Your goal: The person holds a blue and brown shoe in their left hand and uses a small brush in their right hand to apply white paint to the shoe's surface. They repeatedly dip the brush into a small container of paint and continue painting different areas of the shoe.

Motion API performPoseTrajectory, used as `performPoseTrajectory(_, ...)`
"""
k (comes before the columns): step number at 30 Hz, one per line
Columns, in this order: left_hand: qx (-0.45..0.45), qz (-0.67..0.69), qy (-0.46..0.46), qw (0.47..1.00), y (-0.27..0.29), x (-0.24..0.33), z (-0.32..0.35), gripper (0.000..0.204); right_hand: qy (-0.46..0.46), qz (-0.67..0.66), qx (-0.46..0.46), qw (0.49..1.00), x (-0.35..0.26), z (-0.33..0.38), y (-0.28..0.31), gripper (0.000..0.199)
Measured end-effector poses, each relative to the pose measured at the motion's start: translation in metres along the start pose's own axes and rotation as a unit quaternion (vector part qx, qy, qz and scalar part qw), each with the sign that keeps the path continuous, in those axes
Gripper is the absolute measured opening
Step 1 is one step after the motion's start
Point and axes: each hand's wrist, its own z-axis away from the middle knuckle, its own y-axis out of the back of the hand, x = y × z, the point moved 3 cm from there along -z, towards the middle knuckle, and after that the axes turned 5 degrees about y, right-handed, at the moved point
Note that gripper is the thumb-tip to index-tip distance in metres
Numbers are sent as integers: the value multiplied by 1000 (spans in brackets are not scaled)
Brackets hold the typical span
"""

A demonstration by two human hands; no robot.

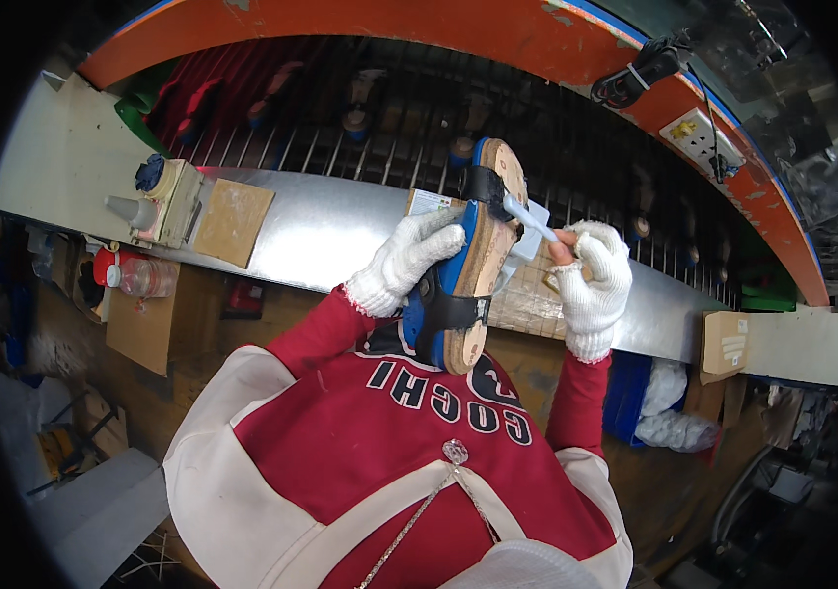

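My left hand [404, 263], in a white knit glove, grips a blue shoe last [456, 267] by its side. The last is held up in front of my chest with its tan underside [489, 245] turned right. Black straps [458, 312] wrap around it near both ends. My right hand [597, 283], gloved with bare fingertips showing, pinches the pale handle of a brush-like tool [529, 216]. The tool's far end meets the last's underside by the upper strap; its tip is hard to make out. Behind the last is a light grey container [525, 253], partly hidden.
A conveyor of metal rods [316, 147] carries several more lasts beneath an orange frame [360, 22]. Along its near side runs a metal ledge [306, 221] with a cardboard piece [234, 222] and a tape-covered box [527, 304]. A clear bottle [147, 278] stands lower left.
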Motion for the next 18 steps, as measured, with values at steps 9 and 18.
performPoseTrajectory(9,-21,-15,-1,1000,-6,4,-11,75,52,85,40,994,-10,4,15,18)
performPoseTrajectory(18,-29,-17,-26,999,-15,9,-11,68,50,110,63,991,-18,4,23,18)
